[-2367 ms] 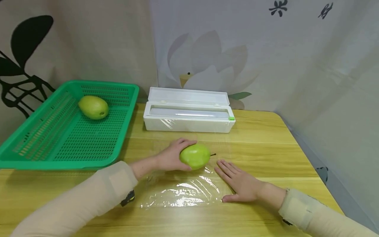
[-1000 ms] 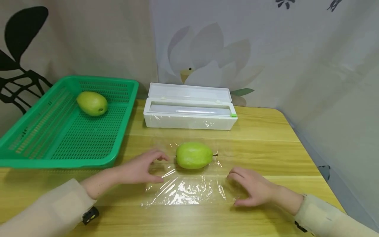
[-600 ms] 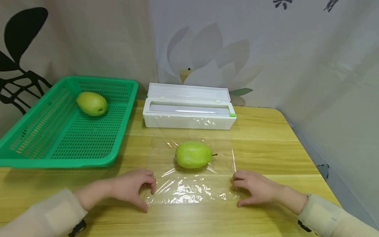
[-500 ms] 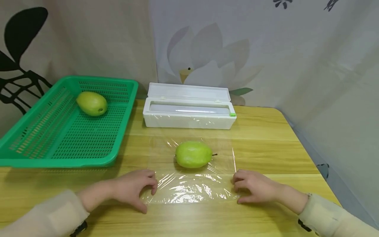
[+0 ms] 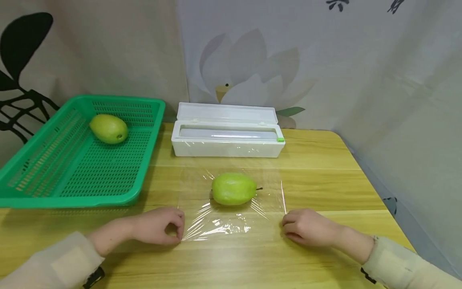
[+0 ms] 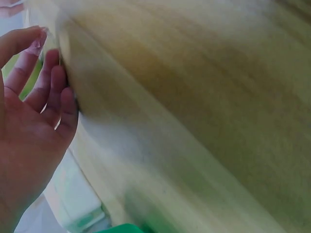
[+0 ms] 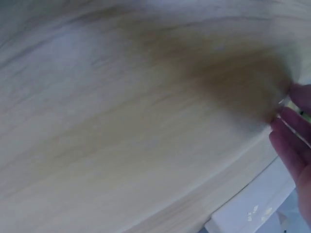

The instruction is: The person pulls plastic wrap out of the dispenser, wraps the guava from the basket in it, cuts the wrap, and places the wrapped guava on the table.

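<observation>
green basket (image 5: 47, 192) (1 pear (image 5: 108, 129) inside)

no text, label, brand or number can be read on anything here.

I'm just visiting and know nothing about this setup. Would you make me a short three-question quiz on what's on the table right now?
1. True or false: the pear near the hands lies on the sheet of cling film.
2. Multiple choice: where is the second pear? A) in the green basket B) inside the white film dispenser C) in the right hand
3. Which corners of the film are the left hand and right hand at: near or far?

Key:
1. True.
2. A.
3. The near corners, one hand at each, fingers curled at the edge.
</observation>
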`<state>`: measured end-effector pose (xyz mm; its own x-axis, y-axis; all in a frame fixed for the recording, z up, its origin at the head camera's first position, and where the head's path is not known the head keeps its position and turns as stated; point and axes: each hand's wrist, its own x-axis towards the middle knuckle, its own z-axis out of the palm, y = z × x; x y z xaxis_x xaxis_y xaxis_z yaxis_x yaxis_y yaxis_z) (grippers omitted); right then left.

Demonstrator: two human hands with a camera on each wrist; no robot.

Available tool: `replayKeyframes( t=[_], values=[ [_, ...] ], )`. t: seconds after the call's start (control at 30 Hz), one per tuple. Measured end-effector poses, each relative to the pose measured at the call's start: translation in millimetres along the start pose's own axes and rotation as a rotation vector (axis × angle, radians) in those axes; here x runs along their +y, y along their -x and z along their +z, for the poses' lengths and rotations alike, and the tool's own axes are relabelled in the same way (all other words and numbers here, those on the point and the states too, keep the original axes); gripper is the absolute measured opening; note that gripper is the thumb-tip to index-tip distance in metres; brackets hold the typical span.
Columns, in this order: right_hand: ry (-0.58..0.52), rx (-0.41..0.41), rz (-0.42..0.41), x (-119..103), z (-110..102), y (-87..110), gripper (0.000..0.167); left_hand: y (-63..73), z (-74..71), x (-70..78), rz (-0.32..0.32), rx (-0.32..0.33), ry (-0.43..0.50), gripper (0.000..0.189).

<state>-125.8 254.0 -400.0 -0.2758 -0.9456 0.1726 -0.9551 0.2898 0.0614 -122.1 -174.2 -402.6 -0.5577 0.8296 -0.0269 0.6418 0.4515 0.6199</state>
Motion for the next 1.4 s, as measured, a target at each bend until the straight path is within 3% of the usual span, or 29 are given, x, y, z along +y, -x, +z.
replayKeyframes(
  t=[0.13,0.23,0.4,0.6,0.7,0.97,1.17,1.4],
  values=[
    [0.005,-0.025,0.011,-1,-4,-3.0,0.015,2.6,-3.8,1.5,0.004,0.01,0.06,0.012],
    [-0.098,-0.06,0.081,0,-11,-4.3,0.013,4.9,-9.1,4.7,-0.028,0.021,0.103,0.01],
    [-0.241,-0.111,0.188,5,-27,-6.1,0.011,5.5,-22.6,12.8,-0.067,0.074,0.084,0.008],
    [-0.276,-0.085,0.254,14,-39,-9.7,0.013,3.1,-33.1,16.7,-0.029,0.248,0.037,0.011],
    [-0.275,-0.055,0.283,20,-42,-10.5,0.014,1.6,-32.5,16.9,0.0,0.333,0.031,0.012],
    [-0.248,0.021,0.364,34,-50,-9.8,0.018,-3.7,-28.1,17.5,-0.001,0.542,0.004,0.018],
    [-0.246,0.064,0.416,40,-55,-12.8,0.017,-8.9,-24.5,17.7,-0.082,0.668,-0.022,0.016],
    [-0.314,0.079,0.559,46,-57,-20.2,0.014,-23.3,-21.4,23.1,-0.252,0.828,-0.021,0.009]
  ],
)
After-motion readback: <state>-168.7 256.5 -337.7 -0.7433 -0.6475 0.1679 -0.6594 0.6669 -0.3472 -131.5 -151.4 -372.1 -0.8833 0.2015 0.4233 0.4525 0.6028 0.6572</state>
